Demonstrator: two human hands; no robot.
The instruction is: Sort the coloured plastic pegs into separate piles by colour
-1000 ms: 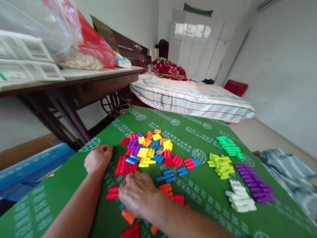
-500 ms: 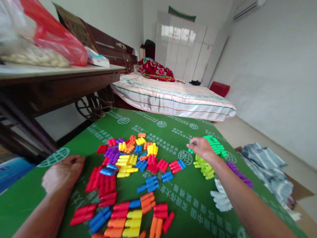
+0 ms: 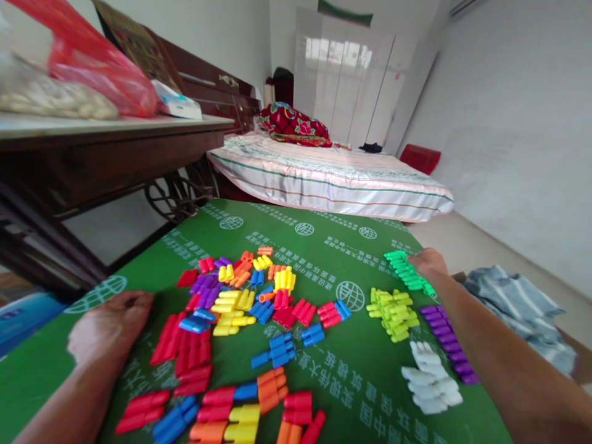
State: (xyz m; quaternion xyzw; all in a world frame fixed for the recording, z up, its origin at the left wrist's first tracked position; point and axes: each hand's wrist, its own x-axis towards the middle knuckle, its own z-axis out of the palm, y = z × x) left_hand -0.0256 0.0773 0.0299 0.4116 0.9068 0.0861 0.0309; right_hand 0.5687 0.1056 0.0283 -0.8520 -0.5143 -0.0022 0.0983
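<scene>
My right hand (image 3: 430,262) is at the far right of the green board, its fingers closed at the right side of a row of green bullet-shaped building blocks (image 3: 407,271). The fingertips are partly hidden, and they seem to pinch one of these green blocks. Resting on the board at the left, my left hand (image 3: 111,320) is curled into a loose fist, with no block showing in it. Nearest to it are red blocks (image 3: 165,338). Lime blocks (image 3: 393,313), purple blocks (image 3: 449,342) and white blocks (image 3: 432,379) lie in separate groups near my right forearm.
Mixed red, blue, yellow, orange and purple blocks (image 3: 235,302) spread over the middle and front of the green board (image 3: 324,246). A bed (image 3: 333,179) stands beyond it. To the left is a sewing-machine table (image 3: 115,132) with bags on it. Striped cloth (image 3: 518,314) lies at the right.
My right hand has moved right, from beside the lime blocks with a green piece in its fingers to the green row. The left hand stays in place. The view has shifted slightly.
</scene>
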